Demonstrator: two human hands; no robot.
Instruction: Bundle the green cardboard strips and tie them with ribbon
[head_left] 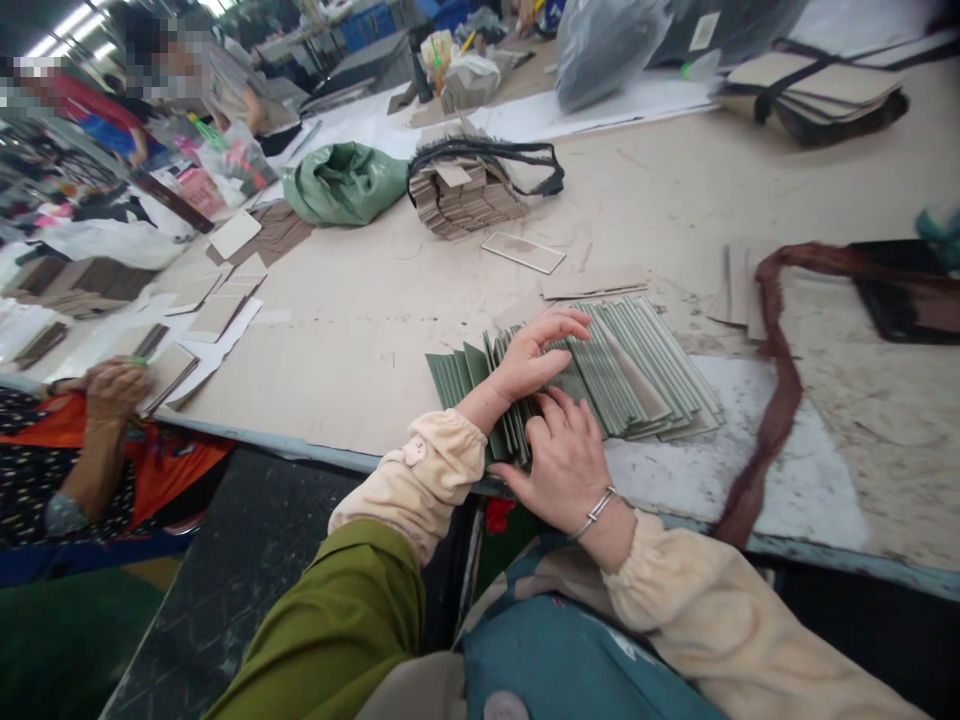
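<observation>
A fanned row of thin green cards [637,365] lies near the front edge of the work table [360,330]. My left hand [536,355] rests on top of the row, fingers stretched flat over the cards. My right hand [566,455] is at the near end of the row, fingers curled round the edges of the cards there. A silver bracelet sits on my right wrist. Both arms wear cream sleeves.
A brown strap [776,400] snakes across the table at right. A bundle of brown cards [461,190] tied with a black strap and a green bag [341,180] lie farther back. A co-worker's hand [112,390] works on brown cards at far left.
</observation>
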